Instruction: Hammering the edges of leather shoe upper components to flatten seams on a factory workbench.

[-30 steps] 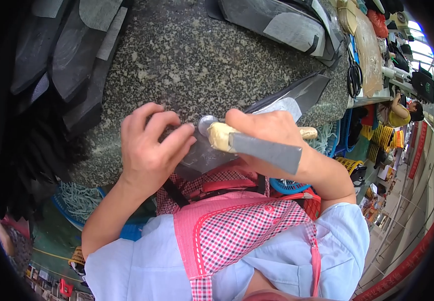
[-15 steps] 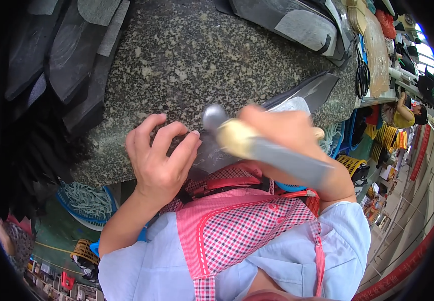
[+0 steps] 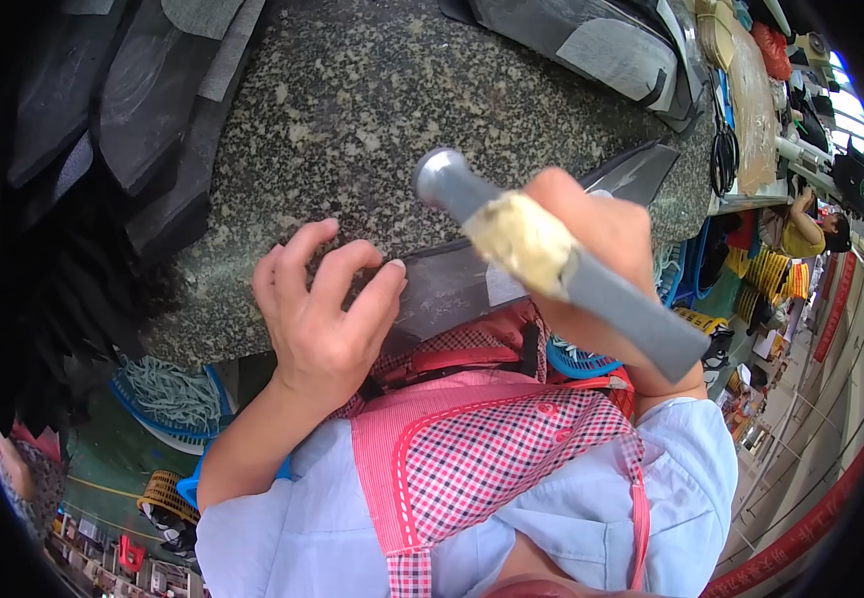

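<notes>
Two hands share this: my left hand point(image 3: 322, 319) is half-curled with fingers spread, gripping nothing, its index fingertip at the left end of the dark leather-like panel point(image 3: 444, 296). That panel lies along the near edge of the granite slab point(image 3: 352, 130), beside my checked apron point(image 3: 492, 448); how hard I press I cannot tell. My right hand point(image 3: 606, 234) is wrapped snugly around the hammer point(image 3: 526, 244), its round steel face point(image 3: 439, 176) raised. For a clean blow, I'd keep fingertips out of its path, steady the panel lightly and land the face flat.
</notes>
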The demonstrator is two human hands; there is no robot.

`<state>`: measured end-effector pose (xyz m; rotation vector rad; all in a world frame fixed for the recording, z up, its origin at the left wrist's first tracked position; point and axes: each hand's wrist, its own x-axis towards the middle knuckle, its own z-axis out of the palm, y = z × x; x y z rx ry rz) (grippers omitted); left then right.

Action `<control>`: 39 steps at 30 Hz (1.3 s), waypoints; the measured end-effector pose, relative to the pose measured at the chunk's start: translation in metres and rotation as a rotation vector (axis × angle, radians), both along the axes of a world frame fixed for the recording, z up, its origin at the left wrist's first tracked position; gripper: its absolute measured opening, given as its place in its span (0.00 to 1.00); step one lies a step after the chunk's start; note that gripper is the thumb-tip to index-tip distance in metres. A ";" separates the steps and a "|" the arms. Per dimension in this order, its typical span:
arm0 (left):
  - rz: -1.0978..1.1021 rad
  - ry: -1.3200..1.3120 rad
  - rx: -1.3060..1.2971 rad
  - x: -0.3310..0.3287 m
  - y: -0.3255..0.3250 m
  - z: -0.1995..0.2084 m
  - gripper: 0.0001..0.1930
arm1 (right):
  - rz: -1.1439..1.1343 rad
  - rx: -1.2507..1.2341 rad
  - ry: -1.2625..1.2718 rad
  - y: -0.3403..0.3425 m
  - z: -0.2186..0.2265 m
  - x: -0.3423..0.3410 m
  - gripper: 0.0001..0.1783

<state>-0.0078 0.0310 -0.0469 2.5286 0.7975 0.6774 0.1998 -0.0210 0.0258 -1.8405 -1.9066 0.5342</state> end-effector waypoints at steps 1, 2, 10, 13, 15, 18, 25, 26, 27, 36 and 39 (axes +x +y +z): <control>-0.004 0.016 0.041 0.003 0.000 0.002 0.11 | 0.077 -0.010 -0.047 -0.003 -0.003 -0.003 0.14; -0.009 0.011 0.042 0.005 -0.002 0.003 0.11 | 0.138 -0.179 -0.078 -0.005 -0.009 -0.010 0.14; 0.051 0.084 0.242 0.009 -0.014 0.002 0.08 | 0.200 -0.135 -0.232 -0.010 -0.009 -0.020 0.12; 0.068 0.000 -0.014 -0.001 -0.005 0.000 0.13 | 0.187 -0.127 -0.233 -0.006 -0.011 -0.017 0.12; 0.090 -0.021 -0.040 -0.006 -0.007 -0.003 0.14 | 0.189 -0.089 -0.244 -0.002 -0.010 -0.014 0.13; 0.145 -0.069 -0.088 -0.006 -0.007 -0.005 0.14 | 0.146 0.134 -0.191 0.004 0.016 -0.015 0.14; 0.113 -0.034 -0.084 -0.006 -0.008 -0.005 0.13 | 0.102 0.012 -0.215 -0.002 -0.005 -0.011 0.14; 0.116 -0.033 -0.091 -0.007 -0.008 -0.005 0.13 | 0.074 0.081 -0.198 0.000 0.002 -0.011 0.13; 0.121 -0.035 -0.076 -0.004 -0.005 -0.003 0.13 | 0.123 0.145 -0.118 -0.003 0.004 -0.015 0.14; -0.183 0.177 -0.109 0.045 -0.002 0.033 0.25 | -0.199 0.142 -0.039 -0.042 0.022 0.030 0.09; -0.519 0.097 -0.196 0.089 -0.001 0.023 0.27 | -0.304 0.250 0.132 -0.076 0.036 0.034 0.10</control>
